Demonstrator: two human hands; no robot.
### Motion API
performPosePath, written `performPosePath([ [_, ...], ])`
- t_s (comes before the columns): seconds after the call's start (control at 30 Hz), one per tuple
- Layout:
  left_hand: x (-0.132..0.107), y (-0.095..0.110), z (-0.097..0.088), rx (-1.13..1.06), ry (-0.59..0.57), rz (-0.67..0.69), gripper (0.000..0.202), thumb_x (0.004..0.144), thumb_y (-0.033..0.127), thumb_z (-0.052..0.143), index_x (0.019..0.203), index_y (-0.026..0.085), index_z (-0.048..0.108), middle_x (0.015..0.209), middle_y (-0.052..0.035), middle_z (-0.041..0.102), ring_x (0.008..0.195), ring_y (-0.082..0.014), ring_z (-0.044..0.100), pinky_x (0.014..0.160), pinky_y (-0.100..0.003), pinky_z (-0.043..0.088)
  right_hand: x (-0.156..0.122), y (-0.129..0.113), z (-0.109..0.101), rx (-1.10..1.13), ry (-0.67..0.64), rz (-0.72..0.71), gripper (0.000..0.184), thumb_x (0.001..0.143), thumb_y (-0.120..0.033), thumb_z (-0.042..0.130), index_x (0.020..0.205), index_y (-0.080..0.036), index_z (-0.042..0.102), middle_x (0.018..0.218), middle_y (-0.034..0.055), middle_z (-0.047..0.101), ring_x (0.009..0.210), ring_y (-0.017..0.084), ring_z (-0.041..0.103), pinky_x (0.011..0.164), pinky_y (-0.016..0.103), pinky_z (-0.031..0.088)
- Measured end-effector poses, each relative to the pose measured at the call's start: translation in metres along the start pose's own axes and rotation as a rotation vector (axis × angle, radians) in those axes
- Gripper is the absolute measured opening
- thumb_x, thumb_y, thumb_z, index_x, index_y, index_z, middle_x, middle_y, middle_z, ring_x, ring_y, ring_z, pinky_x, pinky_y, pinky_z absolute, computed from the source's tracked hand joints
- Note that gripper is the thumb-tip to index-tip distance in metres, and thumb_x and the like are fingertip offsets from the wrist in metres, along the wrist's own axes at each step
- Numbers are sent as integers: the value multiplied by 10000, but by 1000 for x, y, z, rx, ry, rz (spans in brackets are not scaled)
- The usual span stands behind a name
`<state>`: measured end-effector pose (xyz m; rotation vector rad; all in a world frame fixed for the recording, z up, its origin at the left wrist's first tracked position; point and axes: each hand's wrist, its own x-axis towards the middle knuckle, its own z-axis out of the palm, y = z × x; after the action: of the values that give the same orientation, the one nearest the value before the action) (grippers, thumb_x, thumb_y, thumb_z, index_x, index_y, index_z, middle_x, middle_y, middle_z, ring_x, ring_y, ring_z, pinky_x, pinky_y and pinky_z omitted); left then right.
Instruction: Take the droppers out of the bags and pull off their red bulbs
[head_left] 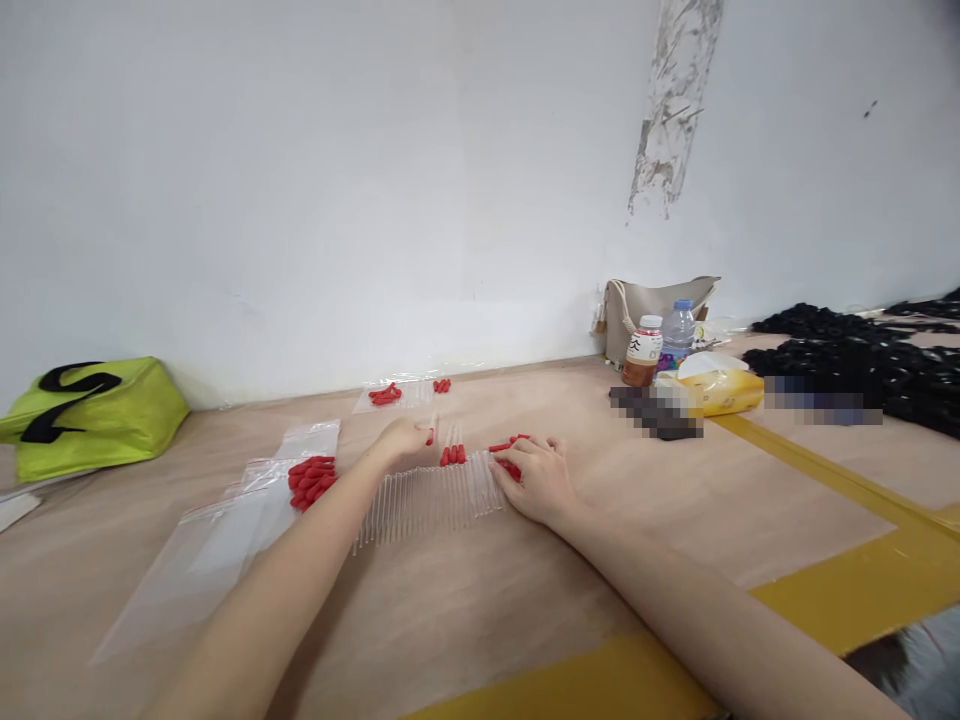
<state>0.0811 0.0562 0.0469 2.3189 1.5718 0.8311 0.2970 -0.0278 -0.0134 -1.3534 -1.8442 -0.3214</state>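
My left hand [403, 441] is closed, pinching a thin clear dropper with a red rubber bulb [430, 437] at its end. Just right of it lie a few clear droppers with red bulbs [453, 456], side by side. My right hand [538, 478] curls over red rubber bulbs [510, 469], its thumb and fingers closed about one of them; the fingertips are partly hidden. Between my forearms, a long row of clear thin tubes [427, 505] rests on the table, its right end touching my right thumb. A heap of red bulbs [311, 482] sits left of my left forearm.
Clear zip bags [195, 540] lie at left, near a lime-green bag [101, 415]. More red bulbs [385, 395] rest on plastic by the wall. Toward the right stand a brown drink bottle [643, 352], a water bottle [679, 328], a yellow tissue pack [724, 390] and black heaps [840, 365].
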Motion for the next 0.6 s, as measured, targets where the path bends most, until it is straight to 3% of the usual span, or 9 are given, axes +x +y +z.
performPosePath([
  [0.1, -19, 3, -12, 84, -30, -10, 245, 829, 334, 481, 893, 117, 574, 869, -32, 589, 794, -194, 569, 691, -330, 466, 1, 1, 1, 43, 44, 5, 217, 808, -324, 474, 930, -235, 630, 946, 55, 579, 851, 165, 511, 782, 327, 282],
  [0.17, -44, 0, -19, 134, -21, 40, 222, 837, 320, 440, 764, 147, 559, 709, -13, 581, 705, -177, 564, 639, -296, 432, 1, 0, 0, 85, 91, -36, 322, 791, -350, 489, 1065, -201, 568, 1065, 92, 522, 919, 180, 498, 798, 320, 315],
  [0.27, -91, -8, -23, 219, 45, 312, 157, 854, 268, 405, 815, 172, 523, 749, -10, 595, 685, -144, 566, 603, -252, 411, -2, -9, -5, 125, 94, -187, 505, 763, -430, 519, 1199, -181, 466, 1155, 118, 479, 995, 206, 465, 846, 346, 316],
  [0.33, -120, -13, -20, 262, 128, 416, 149, 856, 251, 408, 791, 177, 521, 719, -5, 581, 640, -128, 556, 586, -239, 410, -5, -17, -9, 125, 36, -330, 505, 772, -455, 511, 1213, -216, 455, 1170, 100, 493, 1020, 212, 451, 878, 377, 285],
  [0.47, -151, -18, -7, 234, 226, 536, 75, 842, 185, 453, 813, 176, 521, 782, -9, 587, 678, -105, 561, 627, -213, 431, -13, -37, -9, 130, -5, -544, 341, 816, -408, 487, 1115, -250, 532, 1017, 40, 610, 991, 192, 465, 914, 409, 204],
  [0.6, -157, -16, 2, 132, 260, 548, 42, 825, 151, 483, 842, 177, 511, 844, -17, 591, 776, -110, 571, 709, -214, 448, -20, -48, 2, 116, 27, -568, 211, 845, -297, 473, 1008, -224, 586, 752, 4, 644, 804, 139, 495, 902, 408, 181],
])
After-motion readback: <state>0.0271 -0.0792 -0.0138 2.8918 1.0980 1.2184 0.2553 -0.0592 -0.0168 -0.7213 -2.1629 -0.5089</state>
